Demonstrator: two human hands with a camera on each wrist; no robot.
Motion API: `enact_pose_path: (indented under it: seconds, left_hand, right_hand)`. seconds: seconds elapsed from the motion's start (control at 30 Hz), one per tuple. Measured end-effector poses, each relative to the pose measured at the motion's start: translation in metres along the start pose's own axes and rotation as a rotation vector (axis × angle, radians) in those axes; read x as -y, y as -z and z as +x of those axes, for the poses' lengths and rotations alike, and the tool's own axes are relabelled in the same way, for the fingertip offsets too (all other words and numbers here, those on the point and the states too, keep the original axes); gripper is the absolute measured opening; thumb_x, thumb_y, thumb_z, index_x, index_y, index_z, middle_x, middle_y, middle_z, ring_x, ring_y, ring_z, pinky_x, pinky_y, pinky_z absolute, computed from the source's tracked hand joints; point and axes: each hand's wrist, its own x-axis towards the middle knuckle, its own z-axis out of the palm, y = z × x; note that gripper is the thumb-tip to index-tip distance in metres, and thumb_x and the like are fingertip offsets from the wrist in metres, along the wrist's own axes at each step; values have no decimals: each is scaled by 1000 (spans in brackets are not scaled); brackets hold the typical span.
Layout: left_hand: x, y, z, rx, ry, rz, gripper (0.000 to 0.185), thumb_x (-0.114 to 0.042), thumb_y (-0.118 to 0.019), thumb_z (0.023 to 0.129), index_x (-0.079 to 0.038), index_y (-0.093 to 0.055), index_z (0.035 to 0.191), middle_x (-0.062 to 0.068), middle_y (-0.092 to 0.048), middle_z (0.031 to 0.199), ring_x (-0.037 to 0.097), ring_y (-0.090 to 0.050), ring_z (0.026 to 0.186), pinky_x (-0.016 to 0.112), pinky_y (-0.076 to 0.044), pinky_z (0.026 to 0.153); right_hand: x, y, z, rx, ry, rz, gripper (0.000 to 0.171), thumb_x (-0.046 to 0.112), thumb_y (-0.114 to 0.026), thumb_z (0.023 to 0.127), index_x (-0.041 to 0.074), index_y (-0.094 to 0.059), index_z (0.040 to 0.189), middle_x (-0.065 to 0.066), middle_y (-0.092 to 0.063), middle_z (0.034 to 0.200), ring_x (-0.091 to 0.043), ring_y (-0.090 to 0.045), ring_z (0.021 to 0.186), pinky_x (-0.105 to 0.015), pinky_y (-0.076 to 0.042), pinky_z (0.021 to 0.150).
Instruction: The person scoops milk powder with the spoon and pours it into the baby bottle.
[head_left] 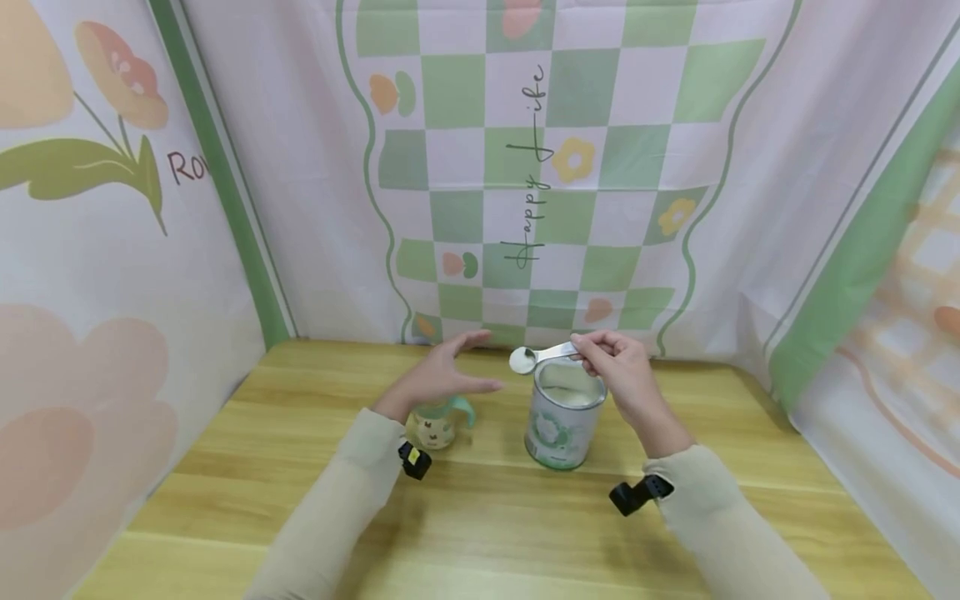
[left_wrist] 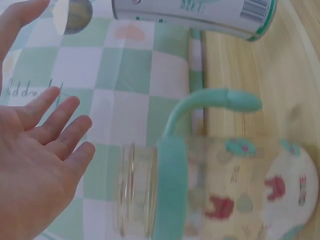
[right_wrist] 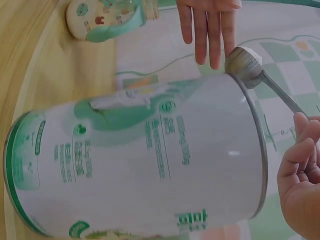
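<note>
My right hand pinches the handle of a metal measuring spoon. White powder is heaped in the spoon's bowl, which hangs just left of the rim of an open milk powder can. Pale powder shows inside the can. My left hand has thumb and fingers spread, holding nothing, above a clear baby bottle. That bottle stands upright and uncapped, with a green handle and collar, small printed figures and whitish contents at its base in the left wrist view.
Bottle and can stand apart on a wooden table. A checkered curtain hangs right behind the table's back edge, with more printed cloth at the left side. Black cameras are strapped to both wrists.
</note>
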Motion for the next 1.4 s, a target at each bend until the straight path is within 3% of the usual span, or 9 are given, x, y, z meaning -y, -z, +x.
enact_pose_path:
  seconds: [0.33, 0.53, 0.7, 1.0, 1.23, 1.4]
  left_hand:
    - [14, 15, -14, -6, 18, 2, 85, -46, -81, 83, -25, -39, 154, -1, -38, 157, 19, -33, 143, 49, -29, 115]
    - [25, 21, -25, -3, 26, 25, 89, -43, -81, 84, -15, -35, 155, 9, -42, 154, 27, -38, 140, 48, -33, 114]
    - [39, 25, -33, -15, 50, 25, 85, -41, -82, 84, -15, -40, 153, 7, -44, 152, 26, -39, 140, 53, -29, 115]
    - [58, 25, -46, -66, 47, 49, 80, -37, -84, 82, -11, -46, 148, 8, -48, 149, 30, -41, 138, 55, -29, 114]
    - [73, 20, -54, -105, 134, 26, 87, -50, -85, 77, -18, -48, 148, -3, -49, 148, 26, -40, 138, 57, -30, 113]
    - [84, 12, -56, -142, 146, 26, 89, -53, -86, 74, -20, -49, 148, -4, -52, 144, 24, -46, 133, 56, -36, 109]
  right_hand:
    - [5, -23, 2, 33, -18, -5, 25, 23, -71, 97, -1, -65, 96, 0, -70, 83, -10, -59, 73, -21, -53, 68]
    - [6, -37, 3, 52, -40, -11, 28, 24, -71, 96, -3, -65, 99, 2, -70, 81, -11, -59, 73, -22, -53, 68]
    - [4, -47, 6, 60, -45, 14, 29, 25, -72, 96, -3, -66, 99, 0, -69, 81, -14, -60, 74, -23, -53, 68]
    - [5, -67, 6, 72, -34, 3, 26, 24, -72, 95, -2, -67, 97, -4, -68, 80, -15, -60, 72, -24, -52, 66]
    - [4, -79, 7, 96, -11, -11, 24, 21, -70, 96, -3, -69, 98, -17, -69, 86, -13, -59, 68, -23, -50, 62]
    - [3, -86, 5, 100, 8, -29, 25, 22, -71, 96, -2, -70, 98, -20, -69, 88, -14, -59, 68, -23, -50, 61]
